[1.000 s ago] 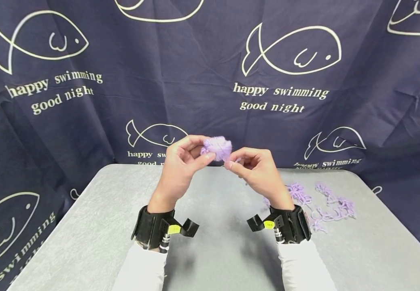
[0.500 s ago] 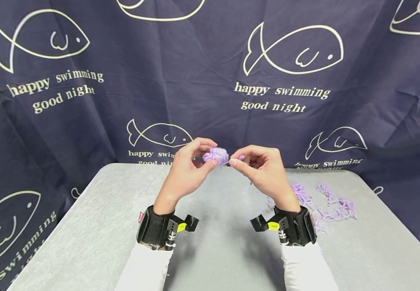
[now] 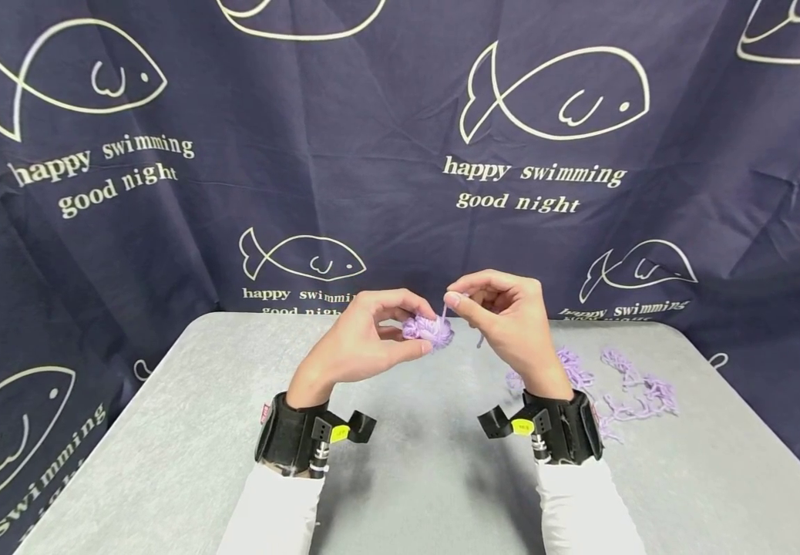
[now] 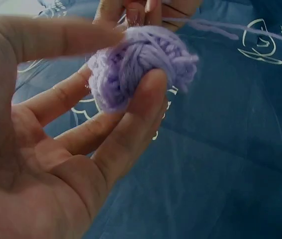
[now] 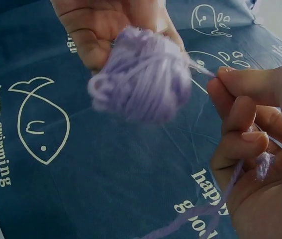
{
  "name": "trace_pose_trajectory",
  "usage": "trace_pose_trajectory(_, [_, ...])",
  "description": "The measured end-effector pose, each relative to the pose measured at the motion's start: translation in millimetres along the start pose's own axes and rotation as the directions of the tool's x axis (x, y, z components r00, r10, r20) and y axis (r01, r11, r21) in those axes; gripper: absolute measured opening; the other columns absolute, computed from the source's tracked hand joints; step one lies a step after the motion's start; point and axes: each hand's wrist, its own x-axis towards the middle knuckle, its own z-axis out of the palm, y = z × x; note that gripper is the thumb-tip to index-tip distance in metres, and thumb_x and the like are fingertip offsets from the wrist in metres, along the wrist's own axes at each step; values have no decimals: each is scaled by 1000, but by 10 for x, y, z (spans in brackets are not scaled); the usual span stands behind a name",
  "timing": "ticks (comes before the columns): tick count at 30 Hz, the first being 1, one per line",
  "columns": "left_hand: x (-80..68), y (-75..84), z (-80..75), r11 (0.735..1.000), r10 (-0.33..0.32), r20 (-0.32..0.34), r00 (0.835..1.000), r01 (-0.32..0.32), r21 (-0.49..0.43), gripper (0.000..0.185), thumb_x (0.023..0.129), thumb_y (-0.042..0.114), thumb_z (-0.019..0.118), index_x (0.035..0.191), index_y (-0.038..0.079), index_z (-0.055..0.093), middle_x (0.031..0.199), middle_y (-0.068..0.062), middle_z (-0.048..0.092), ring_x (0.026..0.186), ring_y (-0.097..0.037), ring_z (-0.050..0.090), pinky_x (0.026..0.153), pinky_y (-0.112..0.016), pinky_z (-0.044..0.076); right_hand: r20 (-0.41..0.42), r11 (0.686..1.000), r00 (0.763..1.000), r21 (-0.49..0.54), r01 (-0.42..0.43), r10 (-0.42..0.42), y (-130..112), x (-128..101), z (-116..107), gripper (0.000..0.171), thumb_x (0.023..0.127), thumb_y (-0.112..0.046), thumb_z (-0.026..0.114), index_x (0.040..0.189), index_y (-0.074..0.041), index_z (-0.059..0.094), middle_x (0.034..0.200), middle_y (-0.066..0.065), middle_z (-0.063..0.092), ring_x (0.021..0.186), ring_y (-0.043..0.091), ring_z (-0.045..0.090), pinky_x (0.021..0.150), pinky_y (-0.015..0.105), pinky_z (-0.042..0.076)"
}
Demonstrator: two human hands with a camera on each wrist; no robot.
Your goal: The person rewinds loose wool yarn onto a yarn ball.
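Grey table (image 3: 164, 462), one yarn ball (image 3: 428, 330) in left hand (image 3: 361, 347) grip, right hand (image 3: 504, 316) pinching one strand (image 3: 444, 314)

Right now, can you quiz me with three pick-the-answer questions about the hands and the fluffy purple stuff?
1. Where is the yarn ball?
A. flat on the grey table
B. in the left hand, above the table
C. hanging on the fish curtain

2. What colour is the yarn?
A. green
B. red
C. light purple

3. What is the right hand doing?
A. pinching a strand from the ball
B. lying flat on the table
C. holding scissors

Answers: 1 B, the fingers curl round the ball in the air. 2 C, the ball and the loose yarn pieces are lilac. 3 A, thumb and finger grip the strand.
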Motion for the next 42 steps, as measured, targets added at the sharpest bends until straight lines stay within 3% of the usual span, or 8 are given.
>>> trace_pose_trajectory(9, [-23,45,0,964,117,68,991,-97,-248,25,82,-13,75,105,-6,68,104,-14,67,92,-27,68,80,-44,61,23,998,998,8,-61,61,84,10,-21,5,87,1,78,92,0,76,72,7,68,54,14,51,47,24,40])
trace_pose_trajectory(15, [-10,66,0,928,166,-133,977,-200,-313,30,81,-19,71,110,-15,63,106,-12,70,96,-25,70,81,-39,61,130,993,985,5,-118,117,149,8,1,5,87,5,73,92,4,73,70,4,67,54,14,54,47,23,43])
trace_pose_trajectory(22, [33,79,22,920,62,-449,891,-225,-321,29,81,-16,73,107,-6,64,98,-6,71,87,-17,67,77,-32,61,234,994,966,-47,-99,108,115,2,62,4,87,-1,77,90,-3,75,69,5,65,51,15,49,42,25,38])
trace_pose_trajectory(25, [51,58,21,955,43,-521,852,-189,-229,29,80,-12,77,105,-5,64,94,-7,70,84,-16,66,74,-29,60,253,994,962,-59,-87,99,81,-4,77,5,88,-2,77,91,-5,76,70,5,65,50,14,47,41,25,37])
trace_pose_trajectory(27, [54,42,15,978,60,-536,842,-156,-135,29,81,-10,78,106,-5,66,97,-9,71,85,-17,66,73,-28,60,252,995,963,-66,-80,94,66,-12,77,5,87,-1,77,91,-5,76,69,5,64,49,13,46,41,25,37])
trace_pose_trajectory(30, [47,16,5,995,91,-517,851,-95,19,28,82,-7,79,108,-3,69,102,-11,72,89,-18,67,72,-25,59,237,997,969,-56,-60,72,42,-18,69,7,87,1,77,91,-5,77,70,4,63,49,12,45,41,25,35])
trace_pose_trajectory(35, [33,-22,1,986,80,-407,910,-13,165,34,82,-6,79,114,0,70,102,-11,73,89,-18,68,71,-26,59,173,999,985,-31,-17,23,26,-21,47,8,86,5,76,90,-2,76,71,5,64,49,13,46,42,25,37])
trace_pose_trajectory(42, [4,-33,-27,973,23,-138,990,10,232,28,83,-5,78,109,1,73,101,-7,72,88,-17,67,77,-33,61,27,997,998,46,-62,60,24,-2,12,6,87,0,78,92,1,75,71,5,66,54,15,50,48,23,42])
